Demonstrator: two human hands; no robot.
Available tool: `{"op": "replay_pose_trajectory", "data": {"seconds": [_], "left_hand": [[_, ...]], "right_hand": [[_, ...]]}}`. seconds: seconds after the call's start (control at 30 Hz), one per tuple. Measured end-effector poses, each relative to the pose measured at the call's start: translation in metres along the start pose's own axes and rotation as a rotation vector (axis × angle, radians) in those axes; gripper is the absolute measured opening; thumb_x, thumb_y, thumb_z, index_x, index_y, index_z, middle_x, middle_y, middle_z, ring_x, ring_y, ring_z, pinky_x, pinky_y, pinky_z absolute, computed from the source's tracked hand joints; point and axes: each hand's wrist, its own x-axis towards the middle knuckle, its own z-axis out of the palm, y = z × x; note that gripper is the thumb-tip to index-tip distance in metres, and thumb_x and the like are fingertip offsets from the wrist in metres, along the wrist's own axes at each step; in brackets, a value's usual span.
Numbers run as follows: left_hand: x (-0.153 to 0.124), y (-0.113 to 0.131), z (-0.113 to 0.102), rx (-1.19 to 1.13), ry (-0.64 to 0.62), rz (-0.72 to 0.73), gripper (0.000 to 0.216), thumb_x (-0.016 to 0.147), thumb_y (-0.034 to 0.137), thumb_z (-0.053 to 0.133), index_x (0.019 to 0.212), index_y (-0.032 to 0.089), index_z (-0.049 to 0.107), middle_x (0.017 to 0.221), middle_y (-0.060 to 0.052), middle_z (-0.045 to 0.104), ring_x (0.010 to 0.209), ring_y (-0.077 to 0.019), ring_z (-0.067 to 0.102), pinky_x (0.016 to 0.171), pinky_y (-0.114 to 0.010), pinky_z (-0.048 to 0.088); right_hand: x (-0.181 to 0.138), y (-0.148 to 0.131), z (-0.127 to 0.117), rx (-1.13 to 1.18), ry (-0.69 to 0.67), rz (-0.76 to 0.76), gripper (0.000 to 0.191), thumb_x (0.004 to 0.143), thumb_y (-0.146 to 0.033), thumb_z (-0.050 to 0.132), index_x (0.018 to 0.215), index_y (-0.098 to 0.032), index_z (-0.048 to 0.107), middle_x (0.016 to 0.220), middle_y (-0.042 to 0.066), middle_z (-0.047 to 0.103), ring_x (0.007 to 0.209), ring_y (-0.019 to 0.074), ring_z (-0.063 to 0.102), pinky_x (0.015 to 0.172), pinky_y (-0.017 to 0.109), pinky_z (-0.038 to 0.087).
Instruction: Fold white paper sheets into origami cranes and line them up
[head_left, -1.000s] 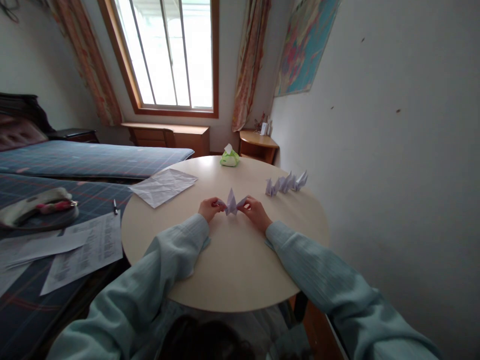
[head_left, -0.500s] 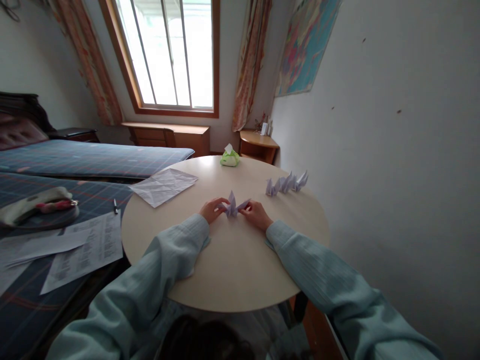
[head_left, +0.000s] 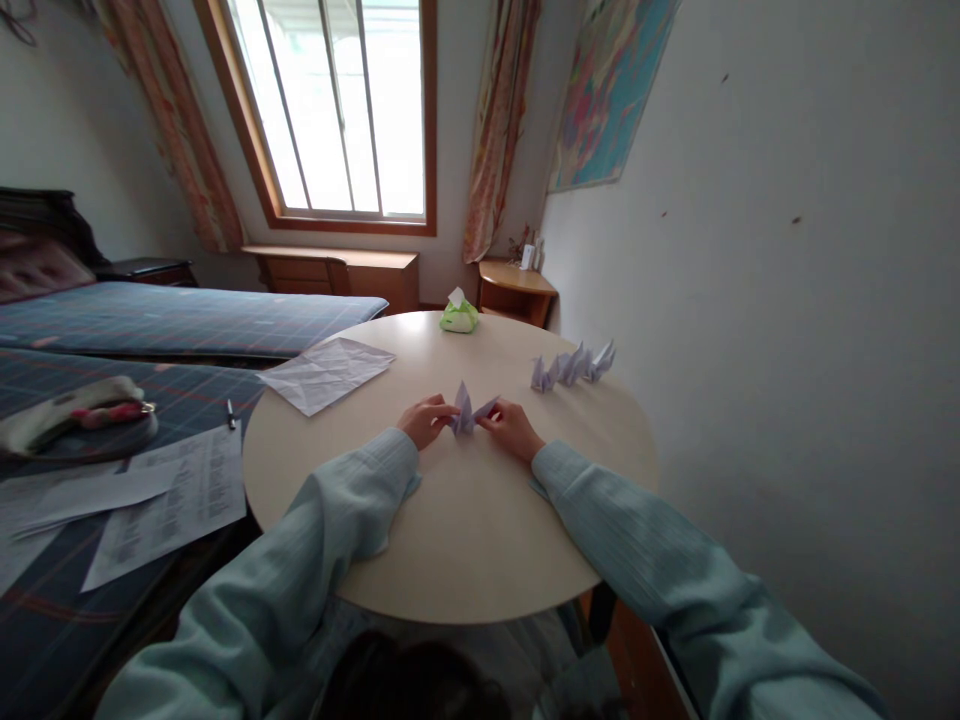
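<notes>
A pale lilac origami crane (head_left: pixel 464 412) stands near the middle of the round table (head_left: pixel 480 540), between my hands. My left hand (head_left: pixel 426 420) pinches its left side, thumb and fingers closed on the paper. On the opposite side my right hand (head_left: pixel 512 428) grips the part that points up and to the right. One paper point rises upright between the two hands. Several folded paper cranes (head_left: pixel 574 367) of the same colour stand in a row at the table's right rear.
A creased paper sheet (head_left: pixel 330 374) lies at the table's left edge. At the far edge sits a green tissue pack (head_left: pixel 458 314). Left of the table, a bed (head_left: pixel 187 395) bears printed sheets (head_left: pixel 180 500), a pen (head_left: pixel 230 414) and a bag-like item (head_left: pixel 82 415). A wall (head_left: pixel 750 350) rises on the right.
My left fingers have shifted slightly inward over the crane's left side, covering more of it. My right hand holds almost the same position.
</notes>
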Motion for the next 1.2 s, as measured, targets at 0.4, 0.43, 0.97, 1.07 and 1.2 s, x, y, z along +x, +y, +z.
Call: {"op": "replay_pose_trajectory", "data": {"seconds": [0.4,0.43,0.97,1.07,1.2], "left_hand": [[0.002,0.007,-0.001,0.068,0.013,0.004,0.026,0.070,0.012,0.042,0.077,0.022,0.065,0.068,-0.003,0.051,0.065,-0.0125,0.048,0.063,-0.023,0.038],[0.002,0.007,-0.001,0.066,0.013,0.004,0.026,0.070,0.012,0.042,0.077,0.022,0.065,0.068,-0.003,0.051,0.065,-0.0126,0.048,0.063,-0.023,0.038],[0.000,0.009,-0.001,0.000,0.020,-0.058,0.022,0.069,0.015,0.045,0.078,0.021,0.065,0.071,-0.002,0.054,0.066,-0.0111,0.050,0.065,-0.021,0.039],[0.001,0.014,0.000,-0.090,0.056,-0.125,0.018,0.069,0.021,0.047,0.073,0.019,0.064,0.071,-0.001,0.053,0.066,-0.0107,0.050,0.066,-0.021,0.039],[0.007,0.019,0.002,-0.146,0.091,-0.289,0.035,0.075,0.037,0.040,0.058,0.015,0.061,0.064,-0.001,0.050,0.059,-0.0102,0.048,0.059,-0.022,0.038]], "right_hand": [[-0.001,0.002,0.000,0.035,-0.001,-0.029,0.011,0.066,-0.021,0.055,0.068,-0.012,0.062,0.063,0.002,0.059,0.056,0.0092,0.050,0.053,0.019,0.038],[-0.001,0.002,0.000,0.034,-0.001,-0.032,0.012,0.066,-0.021,0.055,0.069,-0.012,0.062,0.063,0.002,0.059,0.056,0.0092,0.050,0.053,0.019,0.039],[0.002,0.008,-0.001,0.005,-0.057,0.069,0.017,0.063,-0.028,0.059,0.063,-0.012,0.064,0.062,0.005,0.063,0.055,0.0122,0.055,0.052,0.021,0.040],[0.001,0.006,0.000,-0.011,-0.027,0.021,0.016,0.063,-0.027,0.059,0.062,-0.012,0.063,0.062,0.004,0.062,0.054,0.0109,0.053,0.052,0.020,0.039],[0.000,0.003,0.000,0.002,-0.024,-0.019,0.014,0.064,-0.027,0.058,0.061,-0.013,0.062,0.061,0.002,0.061,0.054,0.0095,0.052,0.052,0.019,0.039]]}}
